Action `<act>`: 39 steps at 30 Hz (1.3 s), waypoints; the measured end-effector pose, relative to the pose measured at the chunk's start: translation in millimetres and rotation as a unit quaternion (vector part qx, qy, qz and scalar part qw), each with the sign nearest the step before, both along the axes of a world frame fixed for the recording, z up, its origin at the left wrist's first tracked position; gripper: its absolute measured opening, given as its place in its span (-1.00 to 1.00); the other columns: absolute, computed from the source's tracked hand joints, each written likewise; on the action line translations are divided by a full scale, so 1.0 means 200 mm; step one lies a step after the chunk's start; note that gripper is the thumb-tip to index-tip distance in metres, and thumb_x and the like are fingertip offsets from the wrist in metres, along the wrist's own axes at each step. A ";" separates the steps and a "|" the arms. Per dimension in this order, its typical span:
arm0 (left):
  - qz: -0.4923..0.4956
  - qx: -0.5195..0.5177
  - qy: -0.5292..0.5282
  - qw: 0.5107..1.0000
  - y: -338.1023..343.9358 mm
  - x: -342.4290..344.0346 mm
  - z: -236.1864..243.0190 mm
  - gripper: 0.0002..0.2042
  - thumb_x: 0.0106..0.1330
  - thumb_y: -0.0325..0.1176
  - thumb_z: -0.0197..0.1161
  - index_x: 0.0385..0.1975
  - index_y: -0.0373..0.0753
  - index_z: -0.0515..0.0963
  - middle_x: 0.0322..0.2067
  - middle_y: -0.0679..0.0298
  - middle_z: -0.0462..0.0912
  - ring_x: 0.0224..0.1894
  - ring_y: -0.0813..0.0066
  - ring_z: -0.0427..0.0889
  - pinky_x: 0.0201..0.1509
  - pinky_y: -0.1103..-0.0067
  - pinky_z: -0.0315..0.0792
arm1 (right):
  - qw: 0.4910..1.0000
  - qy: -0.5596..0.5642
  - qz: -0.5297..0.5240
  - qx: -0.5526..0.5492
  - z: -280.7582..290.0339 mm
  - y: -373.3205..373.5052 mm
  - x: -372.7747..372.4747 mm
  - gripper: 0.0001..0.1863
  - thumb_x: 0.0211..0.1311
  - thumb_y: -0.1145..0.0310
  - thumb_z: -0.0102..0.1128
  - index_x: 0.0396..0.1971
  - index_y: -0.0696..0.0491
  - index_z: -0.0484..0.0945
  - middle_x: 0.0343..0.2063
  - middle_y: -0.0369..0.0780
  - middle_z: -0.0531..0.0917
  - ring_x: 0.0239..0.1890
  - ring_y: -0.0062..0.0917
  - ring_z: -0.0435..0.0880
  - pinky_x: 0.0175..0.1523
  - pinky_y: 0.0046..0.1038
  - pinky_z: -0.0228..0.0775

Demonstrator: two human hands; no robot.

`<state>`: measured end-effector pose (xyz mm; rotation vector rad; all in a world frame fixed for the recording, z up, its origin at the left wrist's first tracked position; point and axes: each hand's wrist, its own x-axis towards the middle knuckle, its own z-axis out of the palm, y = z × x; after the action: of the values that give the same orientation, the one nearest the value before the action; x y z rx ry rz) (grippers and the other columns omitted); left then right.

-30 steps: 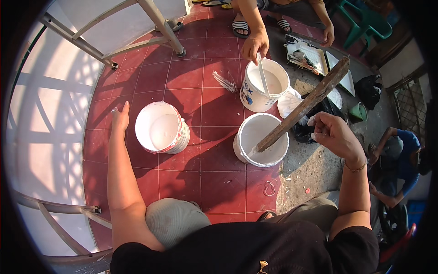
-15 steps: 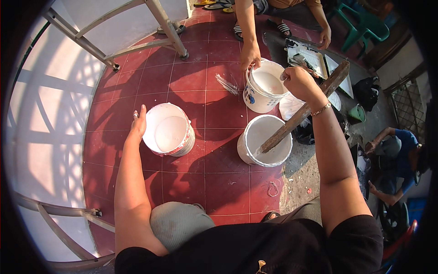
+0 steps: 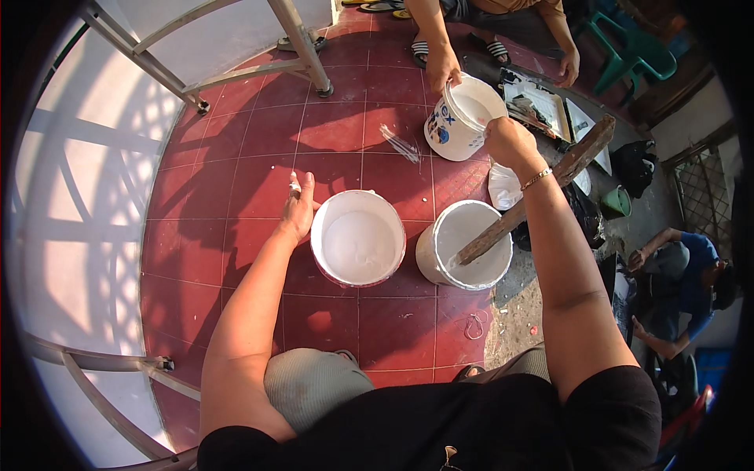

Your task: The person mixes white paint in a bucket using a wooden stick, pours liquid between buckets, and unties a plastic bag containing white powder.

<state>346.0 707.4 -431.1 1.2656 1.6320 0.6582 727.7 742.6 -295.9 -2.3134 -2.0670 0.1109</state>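
Note:
My left hand [image 3: 297,210] is open, with white smears on its fingers. It lies against the left side of a white bucket [image 3: 320,250] holding thick white paste [image 3: 357,242]. My right hand [image 3: 512,143] is closed at the near right rim of a printed white bucket [image 3: 446,129], also with white stuff inside. Another person's hand [image 3: 444,67] grips that bucket's far left rim, and it looks tilted. Between these stands a third white bucket [image 3: 428,255], coated inside. A rough wooden stick [image 3: 503,231] leans in it, passing behind my right forearm.
Red tiles [image 3: 330,318] cover the floor, bordering rough concrete [image 3: 514,310] on the right. A ladder-like wooden frame [image 3: 302,47] stands at the upper left. Messy trays [image 3: 542,102], black plastic bags [image 3: 632,163] and a green chair [image 3: 640,59] are at the right. Another person [image 3: 691,267] sits there.
The paste bucket has shifted right, towards the bucket with the stick, and my left hand has moved along with it. The printed bucket is tipped more, still between my right hand and the other person's.

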 end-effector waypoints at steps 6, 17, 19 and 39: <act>0.030 0.137 -0.003 0.990 -0.11 0.23 0.06 -0.15 0.38 0.18 -0.18 0.36 -0.41 -0.30 -0.23 -0.04 0.61 -0.10 0.18 0.59 0.06 0.41 0.35 | 0.997 0.071 0.036 -0.006 -0.08 -0.03 0.00 -0.76 0.06 0.38 0.04 -0.33 0.11 0.64 -0.30 -0.02 0.66 -0.18 -0.14 0.64 -0.06 -0.24 0.46; -0.074 0.401 0.216 0.887 -0.07 0.16 -0.06 -0.31 0.39 0.07 -0.14 0.30 -0.40 0.05 0.12 -0.23 0.30 0.16 -0.14 0.32 0.21 0.15 0.17 | 0.942 0.240 0.225 -0.073 -0.12 -0.22 -0.48 -0.75 0.00 0.35 0.11 -0.32 0.10 0.63 -0.39 -0.07 0.66 -0.23 -0.18 0.64 -0.08 -0.27 0.46; -0.054 0.390 0.175 0.902 -0.07 0.16 -0.08 -0.29 0.39 0.09 -0.13 0.31 -0.41 0.02 0.13 -0.24 0.28 0.18 -0.15 0.30 0.22 0.16 0.15 | 0.967 0.212 0.143 -0.012 0.02 -0.08 -0.40 -0.68 -0.02 0.35 0.11 -0.22 0.10 0.62 -0.34 -0.02 0.66 -0.20 -0.17 0.63 -0.05 -0.29 0.46; -0.092 0.327 0.330 0.881 -0.12 0.27 -0.01 -0.16 0.26 0.15 0.05 0.33 -0.39 -0.03 0.24 -0.16 0.13 0.31 -0.09 0.12 0.31 -0.01 -0.02 | 0.932 0.284 0.190 -0.122 -0.18 -0.12 -0.44 -0.82 0.07 0.46 0.08 -0.36 0.19 0.60 -0.42 -0.05 0.66 -0.32 -0.22 0.64 -0.16 -0.35 0.43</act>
<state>399.1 683.1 -433.4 2.3077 1.8446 0.7319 638.9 717.7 -331.8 -1.6464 -2.2132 0.9698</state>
